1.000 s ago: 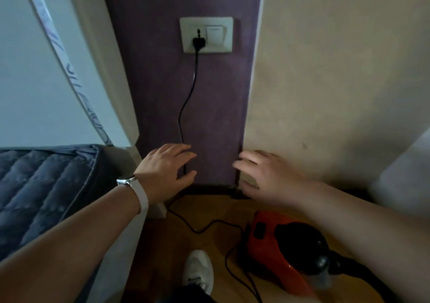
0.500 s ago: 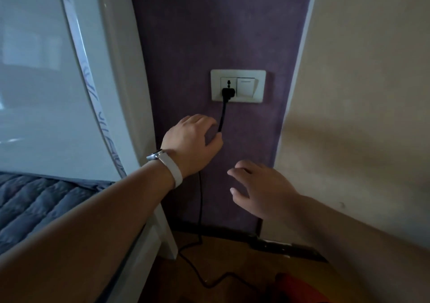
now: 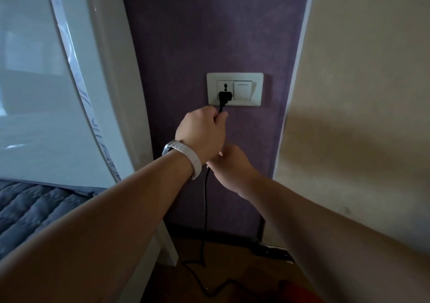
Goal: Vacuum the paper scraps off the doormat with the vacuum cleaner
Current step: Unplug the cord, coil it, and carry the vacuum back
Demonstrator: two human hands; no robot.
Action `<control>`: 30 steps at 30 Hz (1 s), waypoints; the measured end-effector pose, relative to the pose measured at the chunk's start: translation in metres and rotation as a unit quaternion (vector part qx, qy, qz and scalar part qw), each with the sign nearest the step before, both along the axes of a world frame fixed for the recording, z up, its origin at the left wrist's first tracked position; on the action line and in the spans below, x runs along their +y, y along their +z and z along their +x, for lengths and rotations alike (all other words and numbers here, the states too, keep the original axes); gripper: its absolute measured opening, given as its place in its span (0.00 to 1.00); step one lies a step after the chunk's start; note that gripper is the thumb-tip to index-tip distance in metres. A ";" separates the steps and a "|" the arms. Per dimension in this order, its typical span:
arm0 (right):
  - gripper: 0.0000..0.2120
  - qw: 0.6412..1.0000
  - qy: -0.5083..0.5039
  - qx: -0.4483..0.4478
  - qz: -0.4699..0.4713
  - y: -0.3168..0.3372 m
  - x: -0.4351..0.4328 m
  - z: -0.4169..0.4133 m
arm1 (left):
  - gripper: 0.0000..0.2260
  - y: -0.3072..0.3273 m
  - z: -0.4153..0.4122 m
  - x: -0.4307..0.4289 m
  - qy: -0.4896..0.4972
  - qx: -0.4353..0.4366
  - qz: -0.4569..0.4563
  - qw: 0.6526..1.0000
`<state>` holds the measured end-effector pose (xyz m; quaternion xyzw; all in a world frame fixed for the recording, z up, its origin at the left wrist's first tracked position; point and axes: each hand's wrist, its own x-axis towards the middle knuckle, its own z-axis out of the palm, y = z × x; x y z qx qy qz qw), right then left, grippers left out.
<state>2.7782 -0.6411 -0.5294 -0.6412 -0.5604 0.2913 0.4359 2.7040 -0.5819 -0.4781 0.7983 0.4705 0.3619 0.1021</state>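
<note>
A black plug (image 3: pixel 225 97) sits in the white wall socket (image 3: pixel 235 89) on the purple wall. Its black cord (image 3: pixel 205 209) hangs down to the wooden floor. My left hand (image 3: pixel 201 133), with a white wristband, grips the cord just below the plug. My right hand (image 3: pixel 229 166) is lower and partly behind the left wrist, with its fingers curled at the cord. A sliver of the red vacuum cleaner (image 3: pixel 300 294) shows at the bottom edge. The doormat and the paper scraps are out of view.
A white headboard (image 3: pixel 69 81) and a bed with a dark blue quilt (image 3: pixel 35 209) fill the left side. A beige wall (image 3: pixel 363 93) stands on the right. A dark skirting strip (image 3: pixel 267 249) runs along the floor under the wall.
The view has risen and closed in on the socket. My left hand moved up and closed round the cord below the plug. My right hand moved up under it to the cord.
</note>
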 end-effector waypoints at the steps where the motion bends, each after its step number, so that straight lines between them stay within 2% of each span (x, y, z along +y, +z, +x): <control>1: 0.15 1.000 -0.005 0.021 0.000 -0.004 -0.001 -0.002 | 0.18 -0.003 0.002 -0.001 -0.001 -0.019 -0.011 1.000; 7: 0.17 0.998 -0.027 0.050 -0.023 -0.019 -0.019 -0.004 | 0.19 -0.013 0.008 -0.006 0.001 -0.122 -0.047 0.991; 9: 0.17 0.997 -0.002 0.073 -0.016 -0.021 -0.025 -0.002 | 0.19 -0.017 0.007 -0.012 -0.015 -0.134 -0.024 0.991; 12: 0.18 0.997 0.063 0.022 -0.043 -0.037 -0.040 -0.002 | 0.20 -0.034 0.002 -0.036 -0.055 -0.126 0.000 0.991; 14: 0.18 0.994 0.080 0.005 -0.073 -0.047 -0.053 -0.002 | 0.20 -0.047 -0.008 -0.046 -0.043 -0.128 -0.034 0.990; 17: 0.18 0.990 0.084 0.044 -0.106 -0.056 -0.068 0.000 | 0.20 -0.058 -0.022 -0.054 -0.019 -0.108 -0.079 0.991; 19: 0.17 0.988 0.077 0.033 -0.127 -0.063 -0.076 0.004 | 0.19 -0.060 -0.027 -0.061 -0.019 -0.113 -0.129 0.985; 21: 0.16 0.986 0.060 0.025 -0.156 -0.075 -0.082 0.010 | 0.19 -0.062 -0.032 -0.067 -0.032 -0.186 -0.223 0.956; 23: 0.14 0.979 0.040 0.063 -0.190 -0.088 -0.090 0.018 | 0.17 -0.063 -0.039 -0.068 -0.060 -0.293 -0.316 0.900; 25: 0.12 0.971 0.030 0.087 -0.220 -0.096 -0.098 0.026 | 0.16 -0.062 -0.049 -0.067 -0.077 -0.343 -0.346 0.870; 27: 0.12 0.966 0.022 0.089 -0.242 -0.104 -0.106 0.033 | 0.16 -0.064 -0.061 -0.063 -0.080 -0.338 -0.325 0.879; 30: 0.09 0.960 -0.001 0.078 -0.270 -0.113 -0.115 0.043 | 0.18 -0.077 -0.081 -0.050 -0.067 -0.253 -0.252 0.932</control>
